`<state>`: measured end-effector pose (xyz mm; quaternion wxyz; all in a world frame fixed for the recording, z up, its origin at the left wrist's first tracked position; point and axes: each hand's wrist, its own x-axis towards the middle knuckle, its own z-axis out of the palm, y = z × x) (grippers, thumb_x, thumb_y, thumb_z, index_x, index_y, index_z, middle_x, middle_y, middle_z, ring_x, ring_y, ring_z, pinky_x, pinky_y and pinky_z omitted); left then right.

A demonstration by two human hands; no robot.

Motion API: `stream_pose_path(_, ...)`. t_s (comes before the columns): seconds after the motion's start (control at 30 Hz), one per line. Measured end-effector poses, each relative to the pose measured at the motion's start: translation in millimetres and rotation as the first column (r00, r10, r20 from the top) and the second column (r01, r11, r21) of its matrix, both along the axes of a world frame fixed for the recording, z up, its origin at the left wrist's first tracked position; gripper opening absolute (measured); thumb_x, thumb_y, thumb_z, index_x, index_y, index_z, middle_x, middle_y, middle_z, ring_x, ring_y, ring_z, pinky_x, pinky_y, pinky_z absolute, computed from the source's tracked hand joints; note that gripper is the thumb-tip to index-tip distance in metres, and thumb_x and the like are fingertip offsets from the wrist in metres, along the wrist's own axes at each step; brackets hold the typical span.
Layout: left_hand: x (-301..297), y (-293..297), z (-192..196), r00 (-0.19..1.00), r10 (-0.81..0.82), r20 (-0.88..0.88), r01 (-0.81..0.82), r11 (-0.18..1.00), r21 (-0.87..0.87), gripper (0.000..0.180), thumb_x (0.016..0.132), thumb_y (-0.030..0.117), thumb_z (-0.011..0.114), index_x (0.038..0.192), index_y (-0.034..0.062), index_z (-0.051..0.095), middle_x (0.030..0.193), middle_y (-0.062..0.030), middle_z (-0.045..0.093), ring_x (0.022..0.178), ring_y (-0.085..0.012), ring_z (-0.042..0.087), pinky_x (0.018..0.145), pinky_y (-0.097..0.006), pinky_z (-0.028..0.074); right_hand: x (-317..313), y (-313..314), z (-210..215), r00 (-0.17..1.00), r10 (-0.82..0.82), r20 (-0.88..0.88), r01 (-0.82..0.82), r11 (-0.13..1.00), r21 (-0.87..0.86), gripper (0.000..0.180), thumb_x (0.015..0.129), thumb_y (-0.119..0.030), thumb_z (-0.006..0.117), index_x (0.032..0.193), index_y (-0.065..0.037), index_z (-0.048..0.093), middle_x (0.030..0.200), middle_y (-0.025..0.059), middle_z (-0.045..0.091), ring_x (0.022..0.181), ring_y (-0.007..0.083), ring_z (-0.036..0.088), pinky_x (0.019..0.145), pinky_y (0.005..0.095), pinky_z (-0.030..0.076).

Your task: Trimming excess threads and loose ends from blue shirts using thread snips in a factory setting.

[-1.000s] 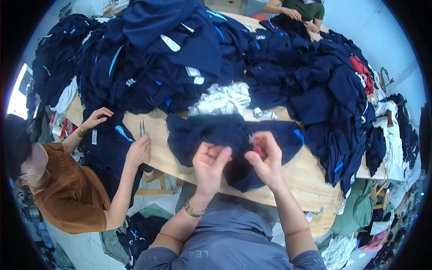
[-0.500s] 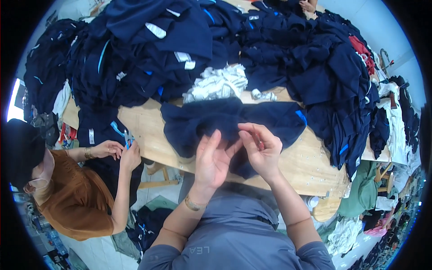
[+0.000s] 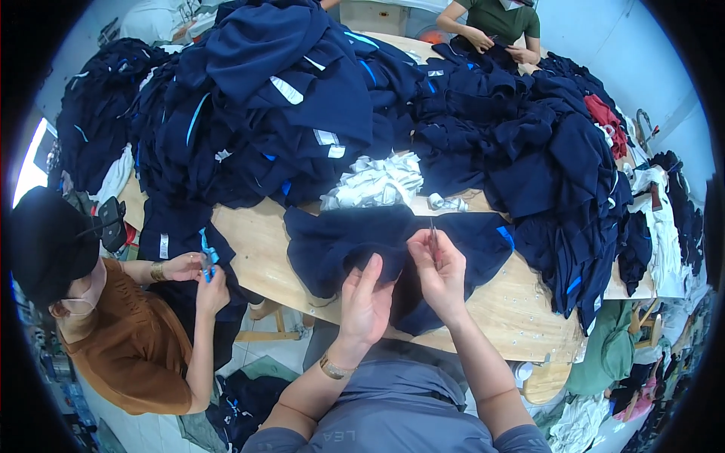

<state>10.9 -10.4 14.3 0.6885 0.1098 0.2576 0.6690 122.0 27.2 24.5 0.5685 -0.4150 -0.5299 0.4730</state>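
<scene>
A navy garment (image 3: 340, 234) lies spread on the wooden table in front of me, its near edge lifted toward me. My left hand (image 3: 367, 302) is closed on that edge, thumb on top and the other fingers partly behind the cloth. In my right hand (image 3: 439, 273), just right of it, is a small pair of thread snips (image 3: 433, 235) with thin metal tips pointing away from me and a bit of red showing between the fingers. The snips are over the garment; whether they touch it I cannot tell. A blue strip (image 3: 505, 238) shows at the garment's right end.
Large heaps of navy garments (image 3: 287, 98) cover the far side of the table (image 3: 257, 238). A white crumpled pile (image 3: 374, 181) sits behind my garment, beside a small white roll (image 3: 447, 202). At left a co-worker (image 3: 136, 332) handles blue-handled scissors (image 3: 208, 260); another person (image 3: 498, 30) works across the table.
My view has tilted up, bringing the person across the table into sight. The right hand has turned so the snips' tips point away; the left has closed on the garment's edge.
</scene>
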Motion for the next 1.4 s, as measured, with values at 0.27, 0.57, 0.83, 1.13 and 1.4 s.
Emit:
stream_pose_path(0.27, 3.6, -2.3, -5.2, 1.000, 0.012, 0.003, -0.013, 0.999, 0.037, 0.017, 0.091, 0.015, 0.054, 0.105, 0.0055, 0.057, 0.102, -0.0034, 0.061, 0.096, -0.0112, 0.056, 0.085, -0.027, 0.043, -0.2, -7.8, 8.1, 0.929, -0.025, 0.369, -0.035, 0.987, 0.154, 0.016, 0.080, 0.000, 0.063, 0.096, 0.000, 0.060, 0.079, 0.0053, 0.067, 0.069, 0.0068, 0.062, 0.058, 0.0195, 0.047)
stream_pose_path(0.57, -7.0, 5.9, -8.6, 0.997, 0.040, -0.068, -0.043, 0.998, -0.051, 0.019, 0.091, 0.021, 0.055, 0.107, 0.0116, 0.055, 0.104, -0.0008, 0.060, 0.098, -0.0111, 0.055, 0.086, -0.031, 0.044, -8.9, -0.4, 4.3, 0.977, -0.059, 0.204, 0.051, 0.998, 0.045, 0.009, 0.087, -0.006, 0.056, 0.093, 0.002, 0.058, 0.069, 0.0017, 0.058, 0.062, 0.0019, 0.048, 0.053, 0.0175, 0.039)
stream_pose_path(0.83, 17.1, 3.3, -25.7, 0.843, 0.268, -0.466, -0.261, 0.962, 0.082, 0.020, 0.084, 0.021, 0.066, 0.086, 0.0015, 0.062, 0.078, 0.0019, 0.062, 0.070, -0.0026, 0.051, 0.061, -0.021, 0.043, -5.7, -15.3, 2.4, 0.811, -0.133, 0.570, 0.016, 0.979, 0.205, 0.026, 0.074, 0.007, 0.056, 0.098, 0.000, 0.062, 0.076, 0.0105, 0.063, 0.067, 0.0117, 0.060, 0.062, 0.0231, 0.047)
stream_pose_path(1.13, 4.7, 8.2, -3.9, 0.986, -0.090, 0.139, 0.122, 0.962, -0.244, 0.015, 0.089, 0.030, 0.058, 0.089, 0.0153, 0.062, 0.082, 0.0071, 0.059, 0.074, -0.0032, 0.053, 0.066, -0.022, 0.047, 0.4, -1.9, -9.8, 0.907, -0.157, 0.390, 0.081, 0.975, 0.205, 0.007, 0.088, -0.005, 0.056, 0.091, 0.001, 0.059, 0.070, -0.0033, 0.053, 0.058, 0.0021, 0.043, 0.051, 0.0154, 0.034)
stream_pose_path(1.4, -21.9, 7.9, 5.0, 0.958, -0.143, 0.248, 0.192, 0.964, -0.184, 0.012, 0.090, 0.018, 0.055, 0.087, 0.0079, 0.061, 0.092, -0.0039, 0.061, 0.094, -0.0248, 0.061, 0.087, -0.034, 0.050, -7.5, -7.0, -3.4, 0.995, -0.089, 0.032, 0.092, 0.991, -0.099, 0.006, 0.089, -0.005, 0.055, 0.090, 0.000, 0.058, 0.070, -0.0019, 0.055, 0.057, 0.0011, 0.046, 0.050, 0.0166, 0.037)
